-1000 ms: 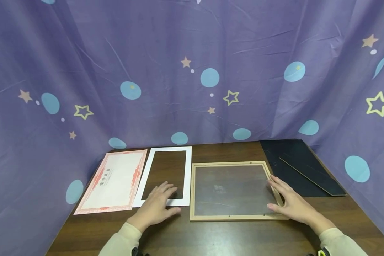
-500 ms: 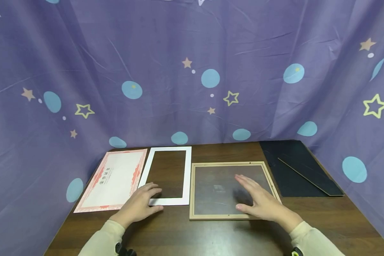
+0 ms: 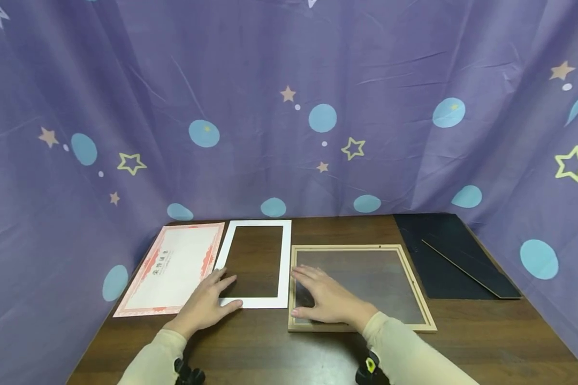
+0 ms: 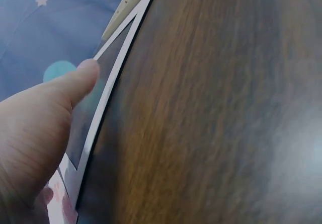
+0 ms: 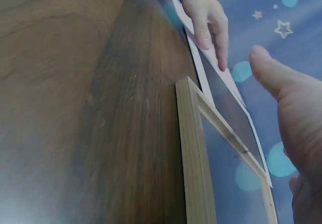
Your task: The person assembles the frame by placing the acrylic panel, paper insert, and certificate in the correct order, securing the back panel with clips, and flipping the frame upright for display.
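My left hand (image 3: 204,305) hovers over the near left corner of a white picture mat (image 3: 286,262), fingers spread and holding nothing. The left wrist view has the thumb of that hand (image 4: 40,118) in front of the mat's border (image 4: 93,128). Over the left side of a light wooden picture frame (image 3: 416,289) is my right hand (image 3: 332,302), fingers extended. The frame lies flat with a clear sheet (image 3: 366,278) inside it. In the right wrist view the right hand (image 5: 302,118) shows apart from the frame's raised edge (image 5: 188,148).
A certificate (image 3: 183,267) with a red border lies left of the mat, its edge close to it. At the far right rests a black backing board (image 3: 428,230) with a slanted stand flap (image 3: 481,267). A purple patterned curtain (image 3: 250,133) hangs behind the wooden table (image 3: 270,353).
My right hand has swept left from the frame's right side to its left side. The left hand has drawn left, toward the mat's near left corner.
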Motion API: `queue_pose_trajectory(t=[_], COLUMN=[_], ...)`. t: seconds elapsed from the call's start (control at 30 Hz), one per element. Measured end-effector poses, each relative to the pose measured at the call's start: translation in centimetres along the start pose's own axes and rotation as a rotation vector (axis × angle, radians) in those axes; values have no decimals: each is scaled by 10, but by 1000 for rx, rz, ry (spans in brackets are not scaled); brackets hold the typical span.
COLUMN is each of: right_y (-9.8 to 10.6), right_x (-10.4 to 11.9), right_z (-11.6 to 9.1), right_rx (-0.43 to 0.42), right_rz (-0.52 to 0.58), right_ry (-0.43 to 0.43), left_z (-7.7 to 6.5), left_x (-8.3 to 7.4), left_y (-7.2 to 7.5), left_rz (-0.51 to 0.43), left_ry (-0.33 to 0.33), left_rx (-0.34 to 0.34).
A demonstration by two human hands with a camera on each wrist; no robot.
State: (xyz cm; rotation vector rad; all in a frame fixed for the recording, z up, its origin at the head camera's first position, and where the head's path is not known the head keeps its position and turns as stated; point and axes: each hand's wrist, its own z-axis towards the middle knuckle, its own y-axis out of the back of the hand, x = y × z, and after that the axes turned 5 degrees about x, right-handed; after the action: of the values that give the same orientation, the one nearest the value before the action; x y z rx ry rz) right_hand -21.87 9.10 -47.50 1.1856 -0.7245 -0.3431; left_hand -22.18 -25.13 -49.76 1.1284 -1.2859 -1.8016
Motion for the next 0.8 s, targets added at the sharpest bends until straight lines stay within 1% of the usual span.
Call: queue_pose_trajectory(t=[0.07, 0.13, 0.2, 0.3, 0.4, 0.53, 0.67, 0.8], right_y=[-5, -9, -13, -20, -28, -35, -38, -37], right_x=[3, 5, 7, 7, 6, 4, 7, 14], right_z=[11, 21, 27, 31, 31, 28, 25, 24], right_rx=[26, 65, 109, 163, 193, 200, 198, 211], right_rz=[-27, -64, -90, -110, -117, -124, -133, -142], right_ry=[-20, -53, -84, -119, -121, -101, -92, -93], left_z=[1, 1, 2, 2, 1, -1, -5, -13], left_x=[4, 8, 10, 12, 12, 12, 13, 12], left_y=[0, 1, 1, -1, -3, -4, -2, 2], left_rz=[28, 54, 71, 78, 81, 95, 110, 124], left_ry=[49, 98, 139, 172, 186, 180, 158, 145], left_rx=[-13, -7, 14, 52, 77, 72, 76, 97])
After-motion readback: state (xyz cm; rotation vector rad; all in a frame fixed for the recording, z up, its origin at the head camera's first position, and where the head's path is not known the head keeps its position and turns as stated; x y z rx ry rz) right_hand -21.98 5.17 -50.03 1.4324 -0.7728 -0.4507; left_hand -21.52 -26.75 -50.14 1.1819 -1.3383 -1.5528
